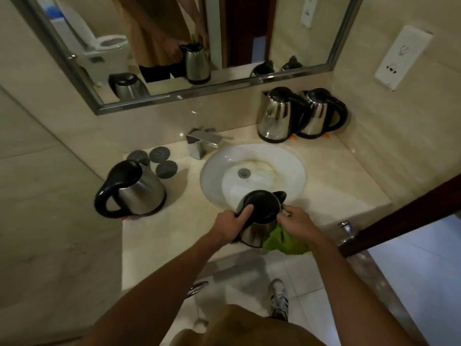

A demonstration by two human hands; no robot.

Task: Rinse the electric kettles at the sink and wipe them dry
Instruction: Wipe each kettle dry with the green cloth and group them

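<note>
kettle (259, 216) at near sink (287, 166) rim, upright | left hand (230, 224) fingers grip its handle | right hand (296, 224) fingers press green cloth (284, 242) to its side

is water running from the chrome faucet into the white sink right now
No, the chrome faucet shows no stream and the white oval sink basin holds no flowing water.
</note>
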